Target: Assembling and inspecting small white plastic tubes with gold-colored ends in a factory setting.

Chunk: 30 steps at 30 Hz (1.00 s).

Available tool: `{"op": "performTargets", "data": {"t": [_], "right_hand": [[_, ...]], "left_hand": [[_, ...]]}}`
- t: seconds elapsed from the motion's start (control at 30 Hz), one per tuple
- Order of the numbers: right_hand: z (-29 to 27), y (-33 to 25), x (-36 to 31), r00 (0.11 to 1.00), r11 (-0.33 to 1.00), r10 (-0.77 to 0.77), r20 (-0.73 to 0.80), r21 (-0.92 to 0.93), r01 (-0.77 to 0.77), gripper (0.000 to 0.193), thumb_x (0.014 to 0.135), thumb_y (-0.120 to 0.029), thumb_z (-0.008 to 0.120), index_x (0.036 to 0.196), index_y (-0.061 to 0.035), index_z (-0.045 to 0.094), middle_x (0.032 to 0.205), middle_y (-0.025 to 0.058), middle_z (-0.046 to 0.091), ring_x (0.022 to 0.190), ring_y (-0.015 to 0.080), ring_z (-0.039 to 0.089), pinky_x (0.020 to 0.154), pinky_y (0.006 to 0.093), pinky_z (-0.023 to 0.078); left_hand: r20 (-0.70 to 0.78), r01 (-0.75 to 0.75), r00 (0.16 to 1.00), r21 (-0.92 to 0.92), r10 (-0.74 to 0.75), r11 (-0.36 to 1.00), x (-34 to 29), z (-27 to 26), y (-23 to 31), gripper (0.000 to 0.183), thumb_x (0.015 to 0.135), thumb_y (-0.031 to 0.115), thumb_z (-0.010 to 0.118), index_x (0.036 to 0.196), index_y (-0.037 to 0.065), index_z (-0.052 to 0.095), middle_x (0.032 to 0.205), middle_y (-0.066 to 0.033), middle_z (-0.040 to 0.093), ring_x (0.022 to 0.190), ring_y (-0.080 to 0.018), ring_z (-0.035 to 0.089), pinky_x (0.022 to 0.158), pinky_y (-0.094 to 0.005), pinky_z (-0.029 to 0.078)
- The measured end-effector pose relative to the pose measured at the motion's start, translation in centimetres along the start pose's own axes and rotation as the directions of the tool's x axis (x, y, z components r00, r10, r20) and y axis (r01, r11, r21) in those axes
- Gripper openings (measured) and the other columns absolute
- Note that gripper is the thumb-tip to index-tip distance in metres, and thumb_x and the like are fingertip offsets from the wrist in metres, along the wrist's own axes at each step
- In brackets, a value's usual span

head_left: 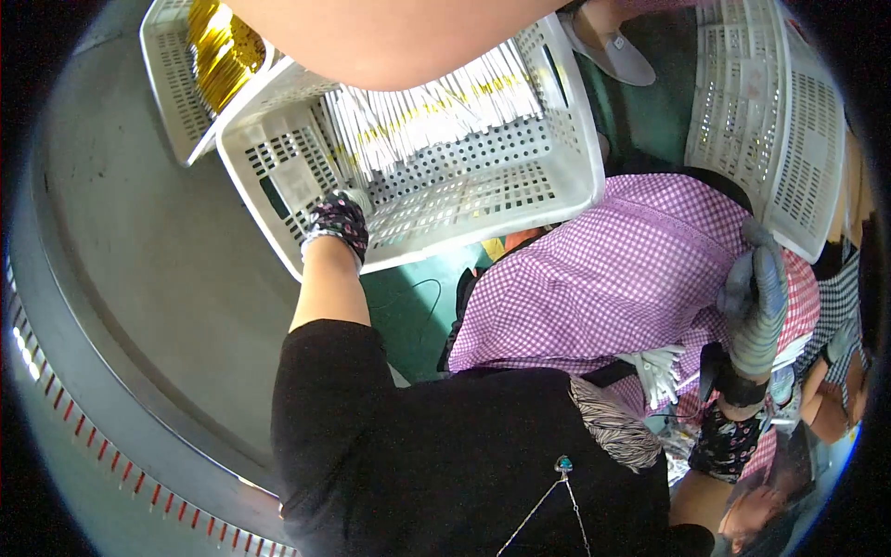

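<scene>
Right now your left hand (338,223), in a dark floral glove, has its fingers curled closed over the near rim of the white perforated plastic crate (445,190), which sits tilted on the grey metal table (148,278) with its far end overhanging the green floor (413,306). Inside it lies a bundle of thin white rods with yellow bands (436,116), fanned toward the far wall. Your right hand (756,302), in a grey knit glove, is well apart from the crate, raised beside a person in a pink checked smock (603,269); its fingers look loosely bent with nothing visibly in them, though I can't tell for sure from this angle. A second white crate holding gold-coloured strips (218,56) touches the first at its far left corner, and a third, empty-looking white crate (770,121) stands to the right. My read: one-handed grip on a tilted, overhanging crate is marginal. Keep the rim pinned flat against the table, pull straight toward you rather than twisting, and get the right hand onto the opposite rim before lifting, or the rods may slide to the low end. Mind the neighbour crate snagging at the corner.
</scene>
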State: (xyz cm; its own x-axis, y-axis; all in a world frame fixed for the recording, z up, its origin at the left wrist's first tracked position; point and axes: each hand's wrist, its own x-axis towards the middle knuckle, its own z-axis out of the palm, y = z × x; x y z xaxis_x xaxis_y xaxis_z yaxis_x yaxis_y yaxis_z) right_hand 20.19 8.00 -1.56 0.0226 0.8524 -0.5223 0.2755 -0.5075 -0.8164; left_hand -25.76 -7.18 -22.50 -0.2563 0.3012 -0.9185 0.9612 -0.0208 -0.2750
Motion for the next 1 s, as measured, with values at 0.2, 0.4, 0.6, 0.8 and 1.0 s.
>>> {"op": "performTargets", "data": {"t": [0.2, 0.4, 0.6, 0.8, 1.0], "right_hand": [[1.2, -0.4, 0.4, 0.995, 0.998, 0.053, 0.080, -0.024, -0.051, 0.050, 0.098, -0.039, 0.053, 0.128, 0.0005, 0.054, 0.061, -0.0022, 0.050, 0.045, 0.0048, 0.040, 0.040, 0.0189, 0.029], [1.2, -0.8, 0.2, 0.995, 1.000, 0.023, 0.093, -0.006, -0.023, 0.052, 0.098, -0.041, 0.053, 0.128, 0.0007, 0.054, 0.062, -0.0027, 0.049, 0.046, 0.0047, 0.040, 0.041, 0.0193, 0.029], [2.1, -1.0, 0.2, 0.997, 0.998, 0.029, 0.065, -0.056, -0.025, 0.053, 0.097, -0.043, 0.054, 0.128, 0.0002, 0.055, 0.063, -0.0028, 0.050, 0.048, 0.0044, 0.042, 0.042, 0.0184, 0.030], [1.9, -1.4, -0.3, 0.998, 1.000, 0.011, 0.067, -0.008, -0.010, 0.052, 0.097, -0.040, 0.053, 0.127, 0.0028, 0.055, 0.062, -0.0023, 0.052, 0.048, 0.0042, 0.044, 0.044, 0.0179, 0.032], [1.7, -1.2, 0.2, 0.996, 1.000, 0.004, 0.092, 0.003, -0.005, 0.052, 0.097, -0.038, 0.054, 0.128, 0.0040, 0.054, 0.063, -0.0010, 0.056, 0.048, 0.0051, 0.046, 0.044, 0.0181, 0.033]], "left_hand": [[-0.085, -0.058, 0.996, -0.422, 0.024, 0.905, 17.0, 10.2, -1.8, 0.040, 0.096, 0.019, 0.050, 0.134, 0.010, 0.056, 0.134, -0.0154, 0.059, 0.127, -0.0256, 0.054, 0.106, -0.0317, 0.041], [0.064, 0.065, 0.995, -0.998, 0.071, -0.007, 22.9, 16.8, -6.3, 0.044, 0.087, 0.025, 0.065, 0.128, 0.009, 0.062, 0.117, -0.0112, 0.069, 0.111, -0.0232, 0.062, 0.097, -0.0323, 0.046], [-0.290, -0.459, 0.888, -0.507, 0.357, 0.730, 20.6, 9.7, -4.5, 0.049, 0.083, 0.024, 0.065, 0.130, 0.007, 0.060, 0.126, -0.0142, 0.064, 0.115, -0.0291, 0.060, 0.099, -0.0378, 0.047], [-0.276, -0.464, 0.886, -0.495, 0.373, 0.735, 13.6, -1.2, 1.9, 0.043, 0.093, 0.029, 0.054, 0.129, 0.008, 0.060, 0.117, -0.0195, 0.067, 0.104, -0.0355, 0.065, 0.090, -0.0412, 0.052], [-0.902, -0.578, 0.330, 0.039, 0.277, 0.815, 13.8, -8.4, 7.1, 0.050, 0.080, 0.038, 0.071, 0.121, 0.011, 0.060, 0.127, -0.0158, 0.057, 0.125, -0.0373, 0.048, 0.104, -0.0517, 0.037]]}}
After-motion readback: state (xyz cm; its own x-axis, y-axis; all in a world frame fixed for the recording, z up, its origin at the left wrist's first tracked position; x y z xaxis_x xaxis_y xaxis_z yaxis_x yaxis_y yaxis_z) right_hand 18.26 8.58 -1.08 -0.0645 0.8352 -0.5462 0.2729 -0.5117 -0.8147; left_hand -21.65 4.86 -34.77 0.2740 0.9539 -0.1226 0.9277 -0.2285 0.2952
